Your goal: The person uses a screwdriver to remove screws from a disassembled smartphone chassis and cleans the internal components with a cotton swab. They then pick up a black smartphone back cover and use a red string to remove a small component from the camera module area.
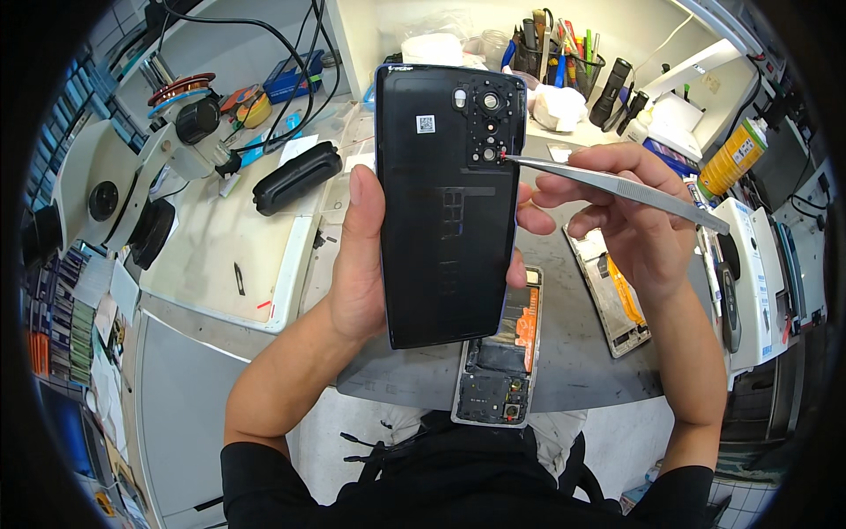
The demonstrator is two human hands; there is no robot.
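My left hand [359, 256] grips a black phone back cover [423, 256] upright, thumb on its left edge and fingers showing past the right edge. The cover's inner side faces me, with a camera-lens block [490, 123] at its upper right and a small white square label [426, 124]. In my right hand [639, 212] is a pair of metal tweezers [626, 187], its tips at the lower right of the lens block beside a tiny red spot. Below the cover an opened phone [493, 388] lies at the mat's front edge, partly hidden.
A second phone part with an orange strip [621, 291] lies to the right on the grey mat [564, 379]. A microscope [115, 185] and a black case [297, 178] stand left, by a white tray [291, 291]. A yellow spray can [733, 159] and tool holder [564, 62] are behind.
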